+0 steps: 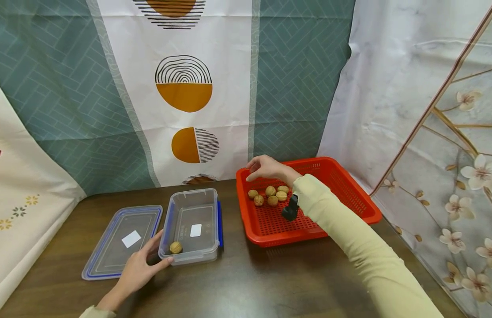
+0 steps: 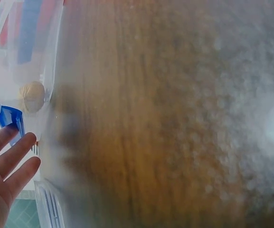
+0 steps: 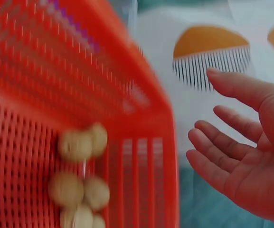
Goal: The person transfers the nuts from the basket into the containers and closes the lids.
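My left hand (image 1: 137,269) rests against the near left corner of a clear plastic container (image 1: 198,216), its thumb along the front and its fingers on the left side. In the left wrist view the fingers (image 2: 14,154) are spread and fairly straight, one fingertip at a blue latch (image 2: 9,118). One walnut (image 1: 176,247) lies inside the container's near left corner. My right hand (image 1: 269,170) hovers over the far left part of a red basket (image 1: 269,240), fingers loosely bent and holding nothing. Several walnuts (image 1: 271,191) lie grouped in the basket below it.
A clear lid (image 1: 110,260) with a blue seal lies flat on the dark wooden table (image 1: 246,282), left of the container. Patterned cloth (image 1: 293,88) hangs behind the table, and a flowered sheet (image 1: 440,190) stands along the right side.
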Motion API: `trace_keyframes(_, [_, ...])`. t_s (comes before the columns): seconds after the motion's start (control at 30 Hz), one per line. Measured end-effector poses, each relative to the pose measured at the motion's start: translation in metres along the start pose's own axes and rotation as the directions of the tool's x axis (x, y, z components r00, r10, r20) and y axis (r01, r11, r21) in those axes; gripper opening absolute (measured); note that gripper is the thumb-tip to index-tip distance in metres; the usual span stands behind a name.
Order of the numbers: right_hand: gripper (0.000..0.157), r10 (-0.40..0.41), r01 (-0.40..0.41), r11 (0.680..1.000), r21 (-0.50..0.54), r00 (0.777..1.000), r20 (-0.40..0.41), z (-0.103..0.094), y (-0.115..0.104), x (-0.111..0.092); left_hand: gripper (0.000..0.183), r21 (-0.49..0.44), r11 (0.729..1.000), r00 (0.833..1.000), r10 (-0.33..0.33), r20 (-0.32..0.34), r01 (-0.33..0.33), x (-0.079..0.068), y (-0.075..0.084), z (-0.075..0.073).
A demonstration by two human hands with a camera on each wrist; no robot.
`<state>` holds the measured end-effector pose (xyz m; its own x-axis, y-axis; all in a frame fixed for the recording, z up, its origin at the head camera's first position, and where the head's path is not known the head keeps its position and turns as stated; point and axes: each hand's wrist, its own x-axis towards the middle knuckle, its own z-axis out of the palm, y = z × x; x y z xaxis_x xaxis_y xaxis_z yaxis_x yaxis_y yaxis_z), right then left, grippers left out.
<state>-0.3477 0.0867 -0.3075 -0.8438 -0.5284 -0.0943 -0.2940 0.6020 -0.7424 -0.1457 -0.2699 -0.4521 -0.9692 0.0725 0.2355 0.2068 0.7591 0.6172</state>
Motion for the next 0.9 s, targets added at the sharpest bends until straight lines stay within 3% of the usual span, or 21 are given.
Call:
trace_keyframes(0.17, [0.052, 0.070, -0.069, 0.997, 0.041, 0.997, -0.015, -0.021, 0.033, -0.005, 0.076, 0.001, 1.000, 1.000, -0.010, 0.004, 0.010, -0.001, 0.001, 0.001])
trace_keyframes(0.37, [0.052, 0.144, -0.143, 0.988, 0.054, 0.989, -0.026, -0.031, 0.071, -0.009, 0.075, 0.000, 1.000, 1.000, -0.011, 0.008, 0.011, -0.001, 0.001, 0.002])
trace_keyframes(0.73, [0.047, 0.160, -0.160, 0.987, 0.033, 0.987, -0.002, -0.030, 0.119, -0.017, 0.075, -0.003, 1.000, 1.000, -0.007, 0.006, 0.007, -0.001, 0.000, 0.002])
trace_keyframes(0.9, [0.041, 0.176, -0.176, 0.984, -0.018, 0.984, 0.001, -0.022, 0.127, -0.017, 0.075, 0.009, 1.000, 1.000, -0.006, 0.004, 0.005, 0.000, -0.001, 0.001])
